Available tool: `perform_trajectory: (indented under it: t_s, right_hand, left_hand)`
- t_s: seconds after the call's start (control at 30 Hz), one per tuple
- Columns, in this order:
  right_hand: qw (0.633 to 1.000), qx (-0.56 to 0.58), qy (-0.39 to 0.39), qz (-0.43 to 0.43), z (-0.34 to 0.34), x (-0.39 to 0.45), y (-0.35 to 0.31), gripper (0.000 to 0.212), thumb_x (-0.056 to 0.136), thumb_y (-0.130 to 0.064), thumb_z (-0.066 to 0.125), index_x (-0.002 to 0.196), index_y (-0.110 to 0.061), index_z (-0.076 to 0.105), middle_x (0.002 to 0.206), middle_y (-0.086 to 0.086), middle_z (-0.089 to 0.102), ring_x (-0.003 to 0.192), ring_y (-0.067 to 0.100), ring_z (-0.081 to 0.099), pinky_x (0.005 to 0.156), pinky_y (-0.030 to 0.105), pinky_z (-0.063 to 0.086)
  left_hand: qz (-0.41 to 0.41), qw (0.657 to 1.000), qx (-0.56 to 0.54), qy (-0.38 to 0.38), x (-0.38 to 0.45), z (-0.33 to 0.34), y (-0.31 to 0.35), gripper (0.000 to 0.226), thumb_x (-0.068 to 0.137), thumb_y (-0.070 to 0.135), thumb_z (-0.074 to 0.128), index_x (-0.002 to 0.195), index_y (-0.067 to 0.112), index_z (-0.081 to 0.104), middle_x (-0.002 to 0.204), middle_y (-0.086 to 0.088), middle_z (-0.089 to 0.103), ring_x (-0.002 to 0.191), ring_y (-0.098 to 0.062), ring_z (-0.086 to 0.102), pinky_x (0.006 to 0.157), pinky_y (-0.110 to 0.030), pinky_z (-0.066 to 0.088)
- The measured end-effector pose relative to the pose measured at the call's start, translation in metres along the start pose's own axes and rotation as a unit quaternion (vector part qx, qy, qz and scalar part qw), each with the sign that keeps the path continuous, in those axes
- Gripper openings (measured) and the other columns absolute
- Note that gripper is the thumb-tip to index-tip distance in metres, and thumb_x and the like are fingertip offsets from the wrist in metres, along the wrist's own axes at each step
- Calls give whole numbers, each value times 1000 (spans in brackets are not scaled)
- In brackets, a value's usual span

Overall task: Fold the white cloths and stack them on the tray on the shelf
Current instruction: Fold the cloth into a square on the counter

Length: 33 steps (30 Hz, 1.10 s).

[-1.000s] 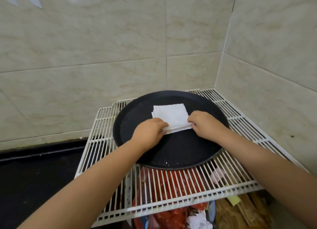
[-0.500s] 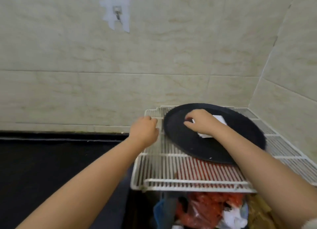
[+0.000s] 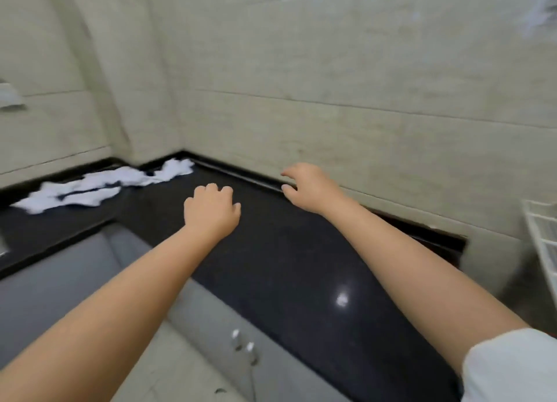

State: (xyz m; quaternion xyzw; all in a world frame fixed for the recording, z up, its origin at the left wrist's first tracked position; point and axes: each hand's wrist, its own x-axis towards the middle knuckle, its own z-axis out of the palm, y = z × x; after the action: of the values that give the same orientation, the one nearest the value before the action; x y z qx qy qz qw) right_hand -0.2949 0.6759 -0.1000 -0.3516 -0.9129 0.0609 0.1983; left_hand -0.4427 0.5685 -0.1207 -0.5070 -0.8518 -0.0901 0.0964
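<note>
1. Lying crumpled and unfolded, the white cloths point(image 3: 102, 186) sat in a loose heap at the far left corner of the black desk point(image 3: 286, 260), close against the tiled wall point(image 3: 346, 85).
2. The heap stretched from that corner leftward along the back edge of the desk, partly blurred, so single cloths could not be counted.
3. The left hand point(image 3: 212, 213) hovered over the desk to the right of the cloths, near them but apart, its back turned up.
4. Its fingers point(image 3: 223, 192) were loosely curled and grasped nothing.
5. The right hand point(image 3: 310, 187) hung further right of the cloths, over the back edge of the desk where it met the wall.
6. Its fingers point(image 3: 289, 172) were spread and half bent, released, with nothing between them.
7. Both bare forearms reached in from the near side, and a white sleeve point(image 3: 512, 368) showed at the lower right.
8. A bright spot of reflected light point(image 3: 342, 299) lay on the desk surface, well to the right of the cloths.
9. Below the front of the desk ran grey cabinet fronts point(image 3: 75, 281) with small metal knobs point(image 3: 242, 341).
10. A white wire shelf point(image 3: 542, 238) showed only as a sliver at the far right edge, well apart from the cloths.
</note>
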Motion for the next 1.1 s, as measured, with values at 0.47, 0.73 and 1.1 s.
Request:
perform_trajectory:
  t_s: [0.47,0.73,1.1]
  right_hand:
    - [972,67,-72,-213,198,278,-252,27,86,-26,53,107,-8,58,116,15,58,112,33,51,85,39,45]
    - [966,129,-109,-196,284,436,-330,34,88,-18,50,118,-4,57,124,17,57,116,33,51,94,43,45]
    - [962,89,-227,-123,480,578,-365,37,89,-21,50,123,-8,54,121,13,59,110,28,55,85,32,44]
  left_hand:
    - [-236,967,85,-43,107,38,-353,43,94,42,40,123,12,50,130,-12,48,124,-30,40,98,-43,37]
    - [-290,953,74,-44,223,59,-488,41,94,38,40,121,9,52,128,-14,50,121,-31,42,94,-41,40]
    - [-273,951,4,-143,351,192,-649,41,94,37,41,122,9,50,125,-12,50,120,-30,43,92,-41,41]
